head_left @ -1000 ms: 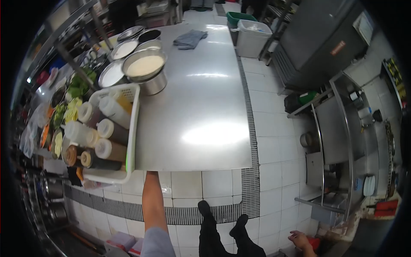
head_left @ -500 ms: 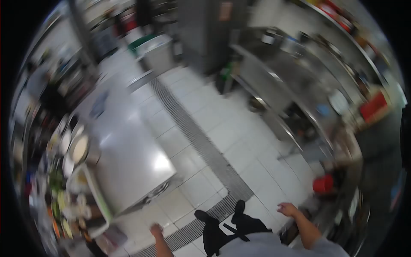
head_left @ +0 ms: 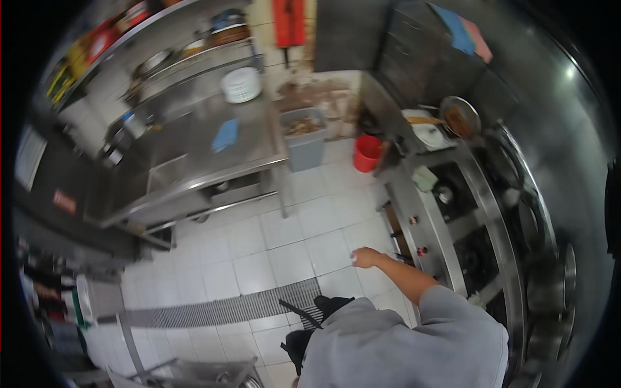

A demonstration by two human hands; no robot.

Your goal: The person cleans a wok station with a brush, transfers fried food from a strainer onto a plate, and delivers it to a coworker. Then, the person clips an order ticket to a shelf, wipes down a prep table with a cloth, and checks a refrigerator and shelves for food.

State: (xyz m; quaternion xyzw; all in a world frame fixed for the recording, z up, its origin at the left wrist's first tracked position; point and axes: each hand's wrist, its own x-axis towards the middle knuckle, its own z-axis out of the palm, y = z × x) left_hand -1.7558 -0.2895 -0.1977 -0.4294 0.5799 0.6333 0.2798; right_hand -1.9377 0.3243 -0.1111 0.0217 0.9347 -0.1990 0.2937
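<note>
My right hand (head_left: 367,257) hangs in the air over the white floor tiles, to the left of the stove's front. Its fingers are loosely bent and a little apart, and no object shows in them. The metal stove (head_left: 446,239) with black burners is the nearest thing to it; its front knobs lie just to the right of the hand. My left hand is out of view.
A red bucket (head_left: 368,154) and a grey bin (head_left: 305,143) stand on the floor ahead. On the steel sink counter (head_left: 187,139) lie a blue cloth (head_left: 226,134) and stacked white plates (head_left: 241,85). Pots (head_left: 550,281) line the right side. A drain grate (head_left: 220,312) crosses the floor.
My view has swung to the right, from the aisle and steel table toward the stove and sink counter. My left hand has left the view; my right hand is now beside the stove.
</note>
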